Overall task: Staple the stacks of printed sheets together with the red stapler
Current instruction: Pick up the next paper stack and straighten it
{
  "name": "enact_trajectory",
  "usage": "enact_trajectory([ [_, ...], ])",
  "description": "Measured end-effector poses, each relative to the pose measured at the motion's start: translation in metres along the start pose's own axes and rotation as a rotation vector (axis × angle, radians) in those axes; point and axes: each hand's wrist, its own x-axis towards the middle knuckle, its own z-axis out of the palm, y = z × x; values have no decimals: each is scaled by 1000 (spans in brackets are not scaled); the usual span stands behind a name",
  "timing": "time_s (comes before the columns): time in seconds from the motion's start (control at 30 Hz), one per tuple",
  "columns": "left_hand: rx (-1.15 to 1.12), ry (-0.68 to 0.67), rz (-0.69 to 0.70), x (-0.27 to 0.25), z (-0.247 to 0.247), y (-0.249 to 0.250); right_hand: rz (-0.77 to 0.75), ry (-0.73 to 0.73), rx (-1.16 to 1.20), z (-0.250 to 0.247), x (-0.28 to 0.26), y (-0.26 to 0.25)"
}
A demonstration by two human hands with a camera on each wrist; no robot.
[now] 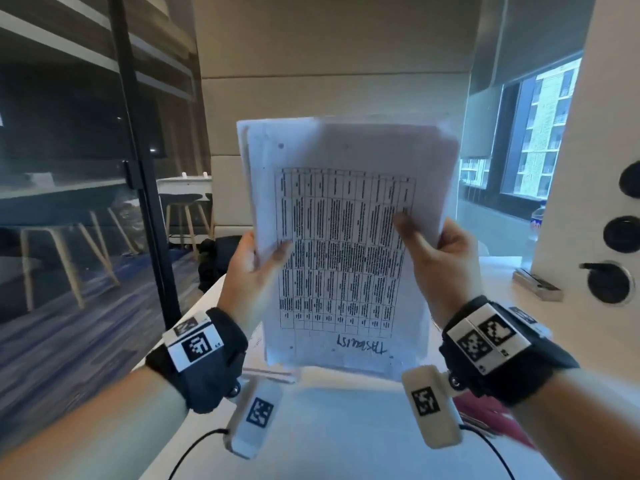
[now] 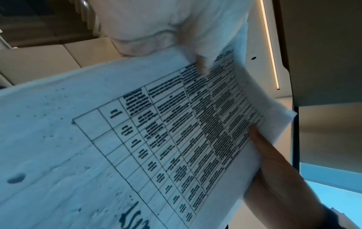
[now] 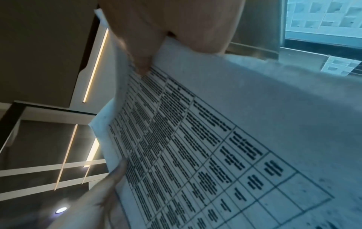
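Head view: white stack of printed sheets (image 1: 341,244), top page bearing a black ruled table, held upright in the air above a pale table (image 1: 332,427)
Left hand (image 1: 251,268): grips the stack's left edge, thumb on the printed face, fingers hidden behind the paper
Right hand (image 1: 441,258): grips the right edge, thumb pressed on the table print, fingers curled round the edge to the back
Alignment: upper edges of the sheets stand staggered, several page borders showing one behind another
Left wrist view: thumb (image 2: 274,167) lies along the stack's edge; the sheets (image 2: 137,139) fill most of the frame
Right wrist view: thumb tip (image 3: 144,65) clamps the page; sheets (image 3: 225,131) slightly fanned at the near edge
Red stapler: cannot be made out; a reddish shape (image 1: 485,415) under the right wrist is too obscured to identify
Step in hand (judged): squaring the stack before stapling
Next move (judged): calls for tapping the edges flush on the table, then keeping one hand pinched on a corner while the other fetches the stapler
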Motion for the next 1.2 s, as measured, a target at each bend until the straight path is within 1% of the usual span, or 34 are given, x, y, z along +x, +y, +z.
enact_trajectory([
  [0.07, -17, 25, -5, -6, -2, -12, 3, -103, 27, -1, -6, -5],
  [0.13, 1, 47, -6, -13, 0, -22, 80, -179, 6, -4, -13, -1],
  [0.2, 72, 79, 10, -21, 4, -31, 145, -179, -97, -6, -19, 10],
  [0.23, 93, 98, 23, -24, 7, -32, 145, -150, -133, -6, -21, 15],
  [0.33, 116, 135, 82, -23, 12, -25, 75, -59, -101, -3, -19, 16],
  [0.37, 106, 150, 93, -20, 12, -22, 53, -70, -70, -1, -17, 9],
  [0.43, 110, 204, 125, -10, 10, -16, 72, -148, -33, -2, -12, -5],
  [0.5, 96, 228, 159, -5, 8, -14, 98, -218, -33, -6, -10, -6],
  [0.57, 63, 184, 149, -10, 9, -15, 98, -169, -104, -10, -14, 8],
  [0.6, 64, 140, 122, -17, 11, -16, 99, -127, -138, -11, -19, 17],
  [0.67, 78, 51, 59, -31, 13, -26, 132, -57, -127, -9, -31, 30],
  [0.7, 79, 29, 39, -37, 13, -33, 147, -35, -110, -8, -35, 33],
  [0.77, 77, 43, -2, -41, 12, -43, 170, -15, -69, -7, -38, 38],
  [0.83, 85, 73, -14, -42, 11, -47, 185, -45, -40, -4, -38, 39],
  [0.93, 94, 87, 19, -37, 10, -43, 197, -72, -30, -2, -34, 32],
  [1.0, 62, 58, 37, -35, 9, -39, 222, -65, -34, -4, -31, 27],
  [1.1, 56, -27, 2, -43, 10, -47, 319, -171, -82, -8, -37, 31],
  [1.13, 61, -41, -12, -48, 12, -51, 339, -192, -85, -8, -42, 33],
  [1.2, 55, -33, -37, -52, 15, -56, 340, -177, -75, -8, -48, 36],
])
